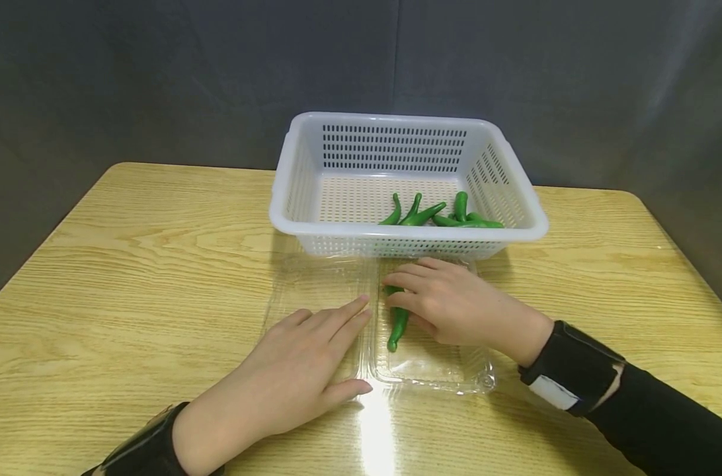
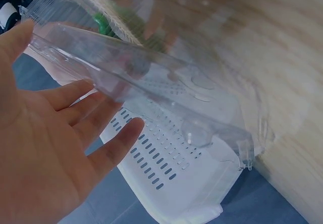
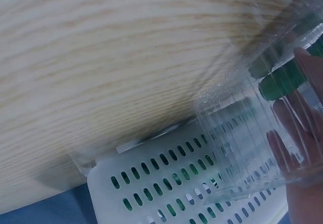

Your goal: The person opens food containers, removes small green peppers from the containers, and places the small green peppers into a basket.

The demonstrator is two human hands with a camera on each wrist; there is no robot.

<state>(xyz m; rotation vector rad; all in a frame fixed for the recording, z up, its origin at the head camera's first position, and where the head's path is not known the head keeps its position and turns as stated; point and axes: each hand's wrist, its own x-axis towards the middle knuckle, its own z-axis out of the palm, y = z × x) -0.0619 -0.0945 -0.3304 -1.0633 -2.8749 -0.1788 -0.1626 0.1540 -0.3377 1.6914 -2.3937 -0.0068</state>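
Note:
A clear plastic clamshell box (image 1: 432, 362) lies opened flat on the table, its two halves side by side. In its right half is a green chili pepper (image 1: 399, 325), stem end toward me. My right hand (image 1: 456, 301) reaches into that half, fingers curled over the pepper's upper part; the right wrist view shows the pepper (image 3: 282, 81) by the fingertips through the clear wall. My left hand (image 1: 304, 367) rests with extended fingers over the left half (image 1: 322, 281), fingertips near the middle fold. The left wrist view shows those fingers (image 2: 118, 141) along the clear plastic edge.
Just behind the box stands a white perforated basket (image 1: 408, 231). Several green peppers (image 1: 423, 215) lie toward its front right. The wooden table (image 1: 159, 264) extends to both sides, with a dark curtain (image 1: 218, 79) behind it.

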